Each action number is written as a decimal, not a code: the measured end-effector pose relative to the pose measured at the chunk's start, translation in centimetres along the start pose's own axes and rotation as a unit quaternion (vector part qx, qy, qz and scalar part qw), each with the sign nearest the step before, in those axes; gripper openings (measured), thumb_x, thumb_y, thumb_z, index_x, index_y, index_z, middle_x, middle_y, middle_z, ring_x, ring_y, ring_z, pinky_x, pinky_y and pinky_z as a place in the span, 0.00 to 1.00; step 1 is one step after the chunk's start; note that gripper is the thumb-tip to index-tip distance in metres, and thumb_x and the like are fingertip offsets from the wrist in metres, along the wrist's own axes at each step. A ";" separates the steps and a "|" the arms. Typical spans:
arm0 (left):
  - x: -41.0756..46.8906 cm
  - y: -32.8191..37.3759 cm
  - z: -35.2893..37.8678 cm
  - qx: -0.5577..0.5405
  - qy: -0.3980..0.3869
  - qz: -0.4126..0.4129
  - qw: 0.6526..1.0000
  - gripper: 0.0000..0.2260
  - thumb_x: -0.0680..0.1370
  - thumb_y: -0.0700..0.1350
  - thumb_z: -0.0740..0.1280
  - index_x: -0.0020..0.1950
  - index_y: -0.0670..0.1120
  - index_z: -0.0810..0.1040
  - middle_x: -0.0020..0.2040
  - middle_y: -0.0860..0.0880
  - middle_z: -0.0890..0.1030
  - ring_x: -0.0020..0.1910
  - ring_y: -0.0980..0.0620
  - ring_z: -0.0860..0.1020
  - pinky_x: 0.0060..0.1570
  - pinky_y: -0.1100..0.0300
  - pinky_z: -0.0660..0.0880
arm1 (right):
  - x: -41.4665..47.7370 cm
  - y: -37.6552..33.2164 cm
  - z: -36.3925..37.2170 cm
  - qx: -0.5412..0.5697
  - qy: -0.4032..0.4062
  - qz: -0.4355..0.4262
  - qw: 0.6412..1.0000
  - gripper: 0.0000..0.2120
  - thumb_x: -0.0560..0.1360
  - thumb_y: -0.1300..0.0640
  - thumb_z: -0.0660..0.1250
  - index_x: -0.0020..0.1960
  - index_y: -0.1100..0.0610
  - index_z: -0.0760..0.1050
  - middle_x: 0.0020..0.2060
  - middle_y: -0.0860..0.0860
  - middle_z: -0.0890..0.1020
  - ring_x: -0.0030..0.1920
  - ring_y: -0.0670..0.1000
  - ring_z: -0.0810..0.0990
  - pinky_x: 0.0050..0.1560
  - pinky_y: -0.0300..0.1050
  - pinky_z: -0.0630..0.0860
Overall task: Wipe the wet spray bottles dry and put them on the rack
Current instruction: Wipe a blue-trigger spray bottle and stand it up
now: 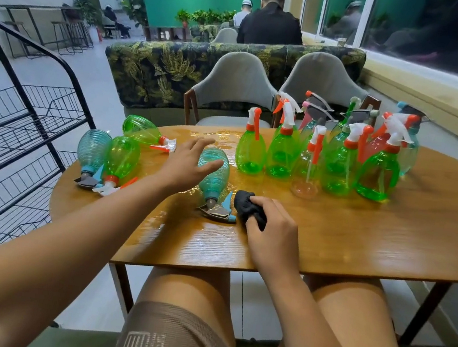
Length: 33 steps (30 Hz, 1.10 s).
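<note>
Teal ribbed bottle (214,177) lies on its side on the wet table (360,238), trigger towards me. My left hand (185,161) is spread wide over its body, fingers straight, gripping nothing; whether it's touching, I can't tell. Right hand (269,232) is curled round the black cloth (248,207), just beside the trigger. I'd call this the pick-up before wiping: next, wrap the left around the slippery body and bring the cloth on. The wire rack (23,121) stands to my left.

The head camera looks forward and down, close over the oval wooden table (360,238). The black wire rack (31,128) edges its left.
</note>
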<state>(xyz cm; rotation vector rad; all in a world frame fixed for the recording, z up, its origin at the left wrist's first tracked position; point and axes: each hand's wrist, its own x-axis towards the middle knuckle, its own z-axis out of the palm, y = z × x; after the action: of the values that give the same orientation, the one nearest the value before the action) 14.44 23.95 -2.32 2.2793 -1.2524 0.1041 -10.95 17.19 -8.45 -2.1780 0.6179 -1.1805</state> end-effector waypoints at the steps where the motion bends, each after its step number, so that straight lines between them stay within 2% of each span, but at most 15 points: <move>1: 0.1 -0.1 0.3 -0.013 -0.013 -0.004 1.000 0.32 0.81 0.68 0.64 0.82 0.59 0.63 0.82 0.48 0.67 0.79 0.45 0.67 0.75 0.43 0.67 | 0.0 0.0 0.0 0.001 0.001 -0.001 1.000 0.16 0.76 0.66 0.72 0.62 0.55 0.82 0.56 0.48 0.83 0.56 0.49 0.80 0.57 0.45 0.79; 4: -0.3 0.2 1.3 -0.042 -0.011 -0.007 0.999 0.33 0.80 0.71 0.64 0.80 0.58 0.65 0.79 0.49 0.71 0.76 0.48 0.70 0.72 0.46 0.71 | 0.0 0.0 0.0 0.001 0.002 -0.007 1.000 0.17 0.77 0.66 0.72 0.64 0.55 0.81 0.58 0.48 0.83 0.58 0.49 0.80 0.59 0.44 0.78; 8: -1.9 1.8 3.0 -0.062 0.005 0.015 0.998 0.31 0.78 0.72 0.66 0.76 0.57 0.69 0.73 0.50 0.73 0.71 0.49 0.73 0.69 0.44 0.74 | 0.0 0.2 0.1 -0.007 -0.021 -0.010 1.000 0.18 0.78 0.66 0.71 0.66 0.54 0.80 0.60 0.49 0.82 0.60 0.49 0.79 0.62 0.43 0.77; 11: -2.7 2.8 3.7 -0.074 0.018 0.016 0.997 0.31 0.78 0.71 0.66 0.76 0.56 0.68 0.72 0.49 0.73 0.71 0.48 0.73 0.69 0.44 0.74 | 0.0 0.3 0.2 -0.038 -0.042 0.009 0.998 0.18 0.78 0.66 0.69 0.67 0.56 0.81 0.60 0.50 0.82 0.61 0.51 0.79 0.63 0.49 0.79; 14: -2.8 3.0 3.8 -0.070 0.021 0.002 0.997 0.31 0.78 0.71 0.66 0.76 0.57 0.68 0.72 0.48 0.72 0.71 0.47 0.72 0.69 0.42 0.75 | -0.2 -0.2 0.3 -0.075 -0.042 0.009 0.996 0.16 0.76 0.66 0.70 0.63 0.56 0.81 0.57 0.51 0.81 0.59 0.53 0.78 0.59 0.51 0.79; 17: -2.7 3.1 3.8 -0.067 0.022 -0.006 0.997 0.31 0.78 0.71 0.66 0.75 0.57 0.68 0.73 0.48 0.72 0.71 0.47 0.72 0.68 0.42 0.75 | -1.0 -1.5 0.8 -0.111 -0.040 -0.015 0.993 0.12 0.73 0.63 0.72 0.56 0.56 0.80 0.53 0.50 0.79 0.55 0.53 0.75 0.52 0.50 0.79; 19: -2.7 3.1 3.8 -0.066 0.022 -0.010 0.998 0.31 0.78 0.71 0.67 0.75 0.58 0.68 0.73 0.48 0.72 0.71 0.47 0.72 0.69 0.42 0.75 | -1.5 -2.3 1.2 -0.129 -0.038 -0.032 0.990 0.11 0.73 0.62 0.73 0.54 0.56 0.79 0.52 0.51 0.78 0.54 0.53 0.75 0.50 0.49 0.79; 24: -2.5 2.9 3.9 -0.059 0.022 -0.007 0.998 0.30 0.78 0.70 0.67 0.75 0.58 0.68 0.72 0.49 0.72 0.70 0.47 0.72 0.69 0.42 0.74 | -2.6 -3.9 2.2 -0.086 -0.038 -0.064 0.993 0.12 0.73 0.64 0.73 0.56 0.56 0.80 0.53 0.51 0.78 0.55 0.52 0.75 0.54 0.46 0.79; 28: -2.4 2.8 3.6 -0.054 0.004 -0.008 0.999 0.34 0.75 0.75 0.62 0.75 0.58 0.67 0.70 0.49 0.72 0.69 0.48 0.72 0.68 0.40 0.74 | -2.9 -4.5 3.1 -0.067 -0.064 -0.077 0.993 0.15 0.74 0.63 0.73 0.60 0.53 0.80 0.55 0.50 0.79 0.57 0.52 0.76 0.56 0.47 0.79; 33: -2.3 2.6 3.6 -0.053 -0.001 0.004 0.999 0.29 0.79 0.69 0.66 0.76 0.58 0.67 0.71 0.50 0.72 0.69 0.48 0.73 0.67 0.44 0.75 | -2.6 -4.6 2.7 -0.051 -0.091 -0.071 0.992 0.13 0.74 0.62 0.73 0.57 0.53 0.80 0.54 0.49 0.77 0.57 0.51 0.75 0.56 0.41 0.76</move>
<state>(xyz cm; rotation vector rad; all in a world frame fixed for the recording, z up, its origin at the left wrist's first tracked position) 10.40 22.81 -5.00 2.1842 -1.2373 0.0381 -9.34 22.90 -7.99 -2.4177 0.4624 -1.0245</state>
